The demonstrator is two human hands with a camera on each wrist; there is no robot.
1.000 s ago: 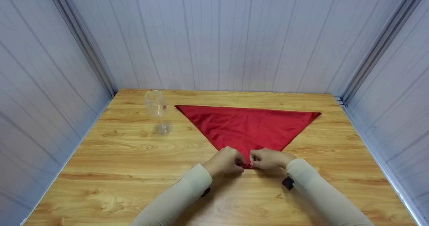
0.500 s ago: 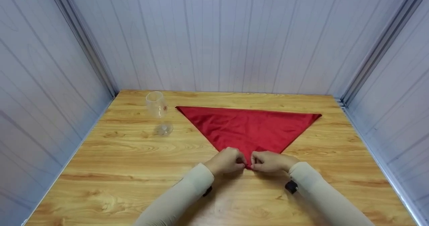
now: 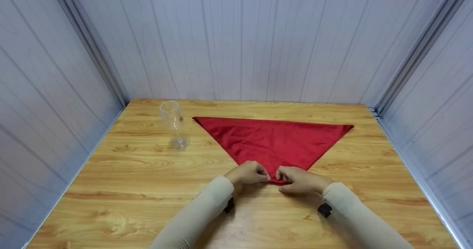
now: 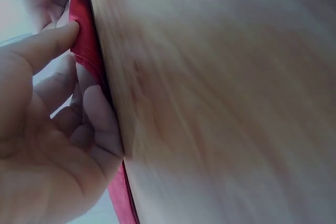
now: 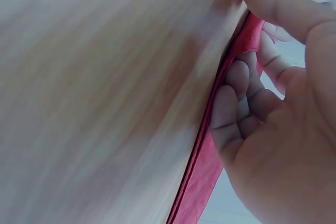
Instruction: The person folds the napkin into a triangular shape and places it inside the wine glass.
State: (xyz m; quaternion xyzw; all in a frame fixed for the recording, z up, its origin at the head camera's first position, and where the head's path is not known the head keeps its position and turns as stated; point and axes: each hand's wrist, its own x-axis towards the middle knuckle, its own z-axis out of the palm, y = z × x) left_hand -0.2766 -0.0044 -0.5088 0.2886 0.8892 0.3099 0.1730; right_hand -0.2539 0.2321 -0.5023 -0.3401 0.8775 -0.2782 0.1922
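A red cloth (image 3: 273, 142), folded into a triangle, lies flat on the table with its long side away from me. Its near point is turned up into a small narrow roll. My left hand (image 3: 248, 173) pinches this roll between thumb and index finger, clearly seen on the red edge (image 4: 86, 32) in the left wrist view. Just to the right, my right hand (image 3: 305, 179) has its curled fingers on the roll. In the right wrist view its index finger sits behind the red edge (image 5: 245, 40), while the thumb stands off in front.
A clear stemmed glass (image 3: 172, 118) stands upright at the back left, beyond the cloth's left corner. The wooden table (image 3: 122, 190) is closed in by pale panel walls (image 3: 240, 42) at the back and both sides.
The cloth's near edge has turned up slightly further away from me. The right thumb has drawn back from the fingers toward me; the left hand has shifted slightly left. The glass has stayed put.
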